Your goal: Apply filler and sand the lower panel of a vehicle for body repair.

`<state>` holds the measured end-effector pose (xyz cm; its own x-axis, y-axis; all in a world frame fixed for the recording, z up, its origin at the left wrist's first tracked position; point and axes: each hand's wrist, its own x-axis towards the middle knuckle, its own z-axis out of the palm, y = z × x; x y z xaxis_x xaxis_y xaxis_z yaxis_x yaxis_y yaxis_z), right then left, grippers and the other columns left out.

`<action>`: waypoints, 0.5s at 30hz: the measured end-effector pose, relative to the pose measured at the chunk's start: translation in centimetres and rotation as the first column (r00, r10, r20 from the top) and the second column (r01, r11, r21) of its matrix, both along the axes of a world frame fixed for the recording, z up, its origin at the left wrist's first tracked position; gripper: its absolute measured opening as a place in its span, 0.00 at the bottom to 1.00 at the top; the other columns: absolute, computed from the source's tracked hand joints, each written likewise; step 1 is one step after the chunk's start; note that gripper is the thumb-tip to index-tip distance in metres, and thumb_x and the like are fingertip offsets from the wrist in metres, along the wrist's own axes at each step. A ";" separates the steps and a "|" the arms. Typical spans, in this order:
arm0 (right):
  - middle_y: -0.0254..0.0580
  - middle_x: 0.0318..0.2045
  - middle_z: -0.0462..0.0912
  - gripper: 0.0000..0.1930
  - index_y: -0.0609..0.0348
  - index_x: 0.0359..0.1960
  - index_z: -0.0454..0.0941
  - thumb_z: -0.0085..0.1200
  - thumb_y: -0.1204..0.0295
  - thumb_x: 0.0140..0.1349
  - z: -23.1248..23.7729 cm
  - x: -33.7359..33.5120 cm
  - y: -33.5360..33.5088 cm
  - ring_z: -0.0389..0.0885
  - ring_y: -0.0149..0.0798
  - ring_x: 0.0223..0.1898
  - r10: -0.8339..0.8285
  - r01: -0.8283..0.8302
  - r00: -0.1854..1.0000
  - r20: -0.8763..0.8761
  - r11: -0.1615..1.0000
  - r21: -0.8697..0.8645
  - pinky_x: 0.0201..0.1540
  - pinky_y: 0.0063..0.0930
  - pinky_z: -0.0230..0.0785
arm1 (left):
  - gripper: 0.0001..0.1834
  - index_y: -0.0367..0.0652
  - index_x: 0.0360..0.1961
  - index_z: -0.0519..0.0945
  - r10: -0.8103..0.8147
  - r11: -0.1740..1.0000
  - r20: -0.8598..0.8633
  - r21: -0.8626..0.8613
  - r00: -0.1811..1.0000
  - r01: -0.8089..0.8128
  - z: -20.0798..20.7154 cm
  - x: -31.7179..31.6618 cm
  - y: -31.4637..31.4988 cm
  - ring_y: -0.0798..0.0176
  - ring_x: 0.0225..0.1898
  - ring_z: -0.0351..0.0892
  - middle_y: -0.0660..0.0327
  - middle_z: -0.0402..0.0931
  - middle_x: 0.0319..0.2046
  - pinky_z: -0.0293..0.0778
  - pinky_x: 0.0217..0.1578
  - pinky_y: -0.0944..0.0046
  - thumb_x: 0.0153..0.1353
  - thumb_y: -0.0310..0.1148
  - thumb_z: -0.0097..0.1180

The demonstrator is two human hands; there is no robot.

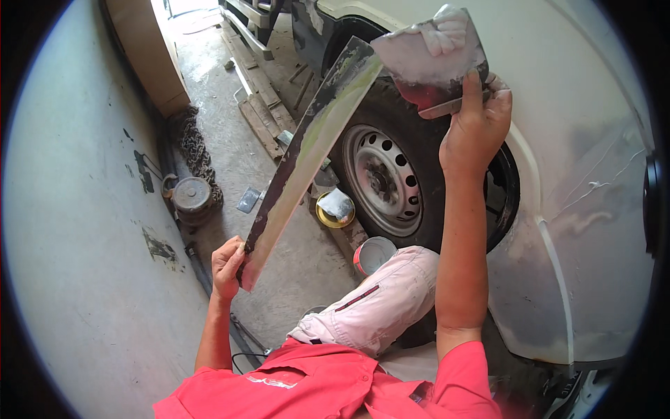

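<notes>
My left hand (227,267) is closed on the lower end of a long, flat, smeared strip (307,157), dark along one edge and pale greenish on the other. The strip slants up to the right, its far end close to a putty plate. My right hand (478,129) pinches this flat metal putty plate (422,66) by its lower right corner, thumb on the face. A thick lump of white putty (447,31) lies on the plate's upper part, with a thinner coat below. Behind the plate and my right arm stand the car's wheel (382,178) and pale body panel (558,160).
An open tin (375,255) stands by my knee, near a yellow-rimmed lid (336,209) with a whitish lump. Wooden planks (262,119), a small flat scraper (248,200), a round metal canister (192,195) and a heavy chain (197,143) are on the floor. A wall (77,230) runs along the left.
</notes>
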<state>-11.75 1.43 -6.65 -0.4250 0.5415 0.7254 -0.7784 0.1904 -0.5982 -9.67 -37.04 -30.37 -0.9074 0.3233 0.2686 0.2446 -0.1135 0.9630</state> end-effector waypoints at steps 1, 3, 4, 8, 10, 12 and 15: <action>0.44 0.36 0.79 0.11 0.68 0.49 0.69 0.56 0.73 0.75 -0.3 0.2 -0.4 0.83 0.35 0.26 -0.020 0.020 0.998 0.054 1.000 0.000 0.20 0.30 0.78 | 0.20 0.34 0.24 0.76 0.003 1.000 0.000 0.005 1.000 -0.003 0.0 0.1 -0.1 0.70 0.29 0.62 0.65 0.66 0.24 0.56 0.31 0.67 0.71 0.38 0.53; 0.43 0.37 0.79 0.10 0.67 0.48 0.69 0.55 0.74 0.75 -1.5 0.1 -0.4 0.83 0.33 0.28 -0.039 0.039 0.993 0.109 0.999 0.003 0.25 0.27 0.79 | 0.20 0.33 0.25 0.77 -0.008 1.000 0.037 -0.006 0.999 0.009 0.1 0.3 -0.2 0.71 0.28 0.63 0.65 0.67 0.25 0.57 0.31 0.67 0.72 0.37 0.53; 0.41 0.37 0.79 0.09 0.67 0.48 0.70 0.55 0.75 0.75 -2.7 -0.1 -0.2 0.81 0.30 0.32 -0.145 0.135 0.982 0.120 0.987 0.090 0.31 0.25 0.77 | 0.20 0.33 0.25 0.77 -0.007 1.000 0.039 -0.005 0.999 0.007 0.0 0.3 -0.1 0.71 0.28 0.63 0.65 0.67 0.25 0.57 0.31 0.67 0.72 0.37 0.53; 0.36 0.39 0.78 0.06 0.63 0.47 0.72 0.55 0.76 0.75 -6.0 0.5 -2.6 0.75 0.23 0.39 -0.141 0.126 0.972 0.189 0.988 0.091 0.43 0.23 0.74 | 0.19 0.34 0.27 0.77 -0.037 0.999 0.126 0.024 0.991 0.034 0.1 0.1 0.2 0.73 0.29 0.63 0.67 0.68 0.27 0.57 0.31 0.69 0.73 0.37 0.52; 0.36 0.40 0.77 0.06 0.63 0.47 0.71 0.55 0.76 0.75 -8.1 1.2 -3.4 0.75 0.23 0.38 -0.053 0.038 0.968 0.247 0.997 0.067 0.42 0.22 0.74 | 0.18 0.38 0.31 0.78 -0.069 0.997 0.184 0.034 0.981 0.063 1.4 0.0 1.2 0.77 0.28 0.63 0.71 0.68 0.27 0.57 0.29 0.71 0.76 0.39 0.51; 0.36 0.40 0.77 0.07 0.63 0.47 0.72 0.56 0.76 0.75 -9.9 2.1 -5.0 0.75 0.23 0.39 0.007 -0.017 0.953 0.302 0.999 0.030 0.44 0.22 0.73 | 0.17 0.39 0.33 0.79 -0.074 0.997 0.213 0.050 0.974 0.065 1.4 -0.6 2.0 0.78 0.27 0.63 0.72 0.69 0.27 0.58 0.28 0.72 0.76 0.40 0.51; 0.36 0.41 0.77 0.08 0.63 0.47 0.72 0.57 0.76 0.74 -14.0 2.8 -6.7 0.74 0.25 0.41 -0.003 -0.023 0.926 0.378 0.998 0.064 0.48 0.22 0.71 | 0.16 0.37 0.41 0.81 -0.094 0.992 0.267 0.102 0.959 0.069 2.6 -1.5 3.2 0.80 0.29 0.67 0.72 0.73 0.30 0.61 0.30 0.75 0.76 0.40 0.50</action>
<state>-8.99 -5.25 -20.64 -0.6794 0.4921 0.5442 -0.4998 0.2326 -0.8343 -11.19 -33.86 -27.77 -0.9217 0.3850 0.0476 -0.0382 -0.2123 0.9765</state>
